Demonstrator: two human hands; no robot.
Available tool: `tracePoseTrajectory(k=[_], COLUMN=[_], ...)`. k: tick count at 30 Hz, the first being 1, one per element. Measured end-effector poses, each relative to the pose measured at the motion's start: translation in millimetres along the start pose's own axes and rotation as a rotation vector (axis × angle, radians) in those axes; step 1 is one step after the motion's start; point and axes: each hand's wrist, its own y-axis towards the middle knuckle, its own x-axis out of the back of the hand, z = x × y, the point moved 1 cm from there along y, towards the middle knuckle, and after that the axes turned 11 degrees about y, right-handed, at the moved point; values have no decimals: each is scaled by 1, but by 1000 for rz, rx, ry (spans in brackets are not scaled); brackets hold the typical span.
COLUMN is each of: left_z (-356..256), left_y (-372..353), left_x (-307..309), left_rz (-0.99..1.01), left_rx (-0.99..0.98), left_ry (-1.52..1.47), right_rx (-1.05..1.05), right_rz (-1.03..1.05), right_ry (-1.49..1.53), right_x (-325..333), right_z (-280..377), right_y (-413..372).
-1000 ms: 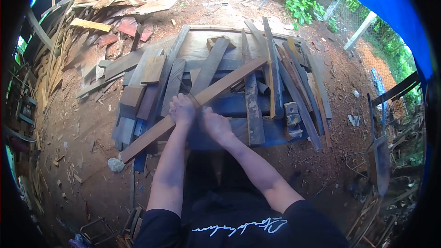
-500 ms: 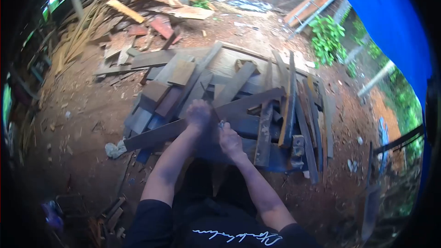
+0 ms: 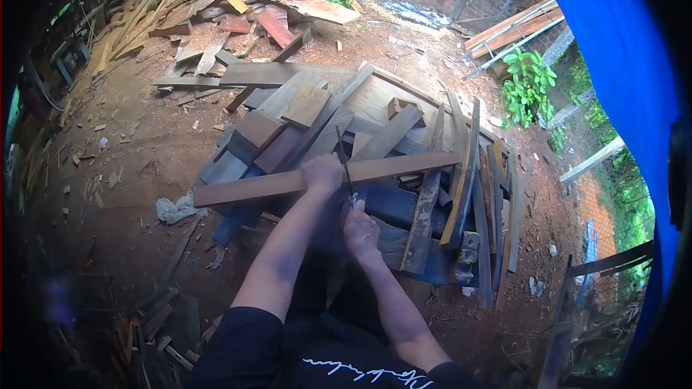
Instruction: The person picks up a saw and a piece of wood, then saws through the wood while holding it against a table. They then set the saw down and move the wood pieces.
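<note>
My left hand [image 3: 322,174] is closed over the middle of a long brown plank [image 3: 404,165], which lies crosswise on a heap of boards. My right hand [image 3: 361,232] is wrapped around the handle of a saw, on the near side of the plank. The thin dark saw blade [image 3: 342,145] is seen nearly edge-on and runs away from me across the plank, just right of my left hand. Where the blade meets the wood is too small to make out. Beneath the plank sit short blocks [image 3: 259,129] and dark boards [image 3: 389,205].
Narrow strips of wood [image 3: 465,173] lean at the right of the heap. A crumpled plastic bag [image 3: 175,209] lies by the plank's left end. Scrap wood [image 3: 274,25] is piled at the back left. A blue tarp [image 3: 613,43] hangs at the right, near a leafy plant [image 3: 526,86].
The camera view has shifted, and the plank now lies at a shallower slant. My right hand has drawn back toward me with the saw. My left hand stays on the plank.
</note>
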Motion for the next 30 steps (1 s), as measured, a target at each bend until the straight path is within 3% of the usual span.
tracePoseTrajectory(k=[30], left_z=[3], left_y=[3], left_x=[-13], left_rz=[8], left_rx=[-7], left_ry=[19], right_rx=[-122], right_rz=[106], right_ry=[35], right_x=[22], right_z=[1], right_y=[-33])
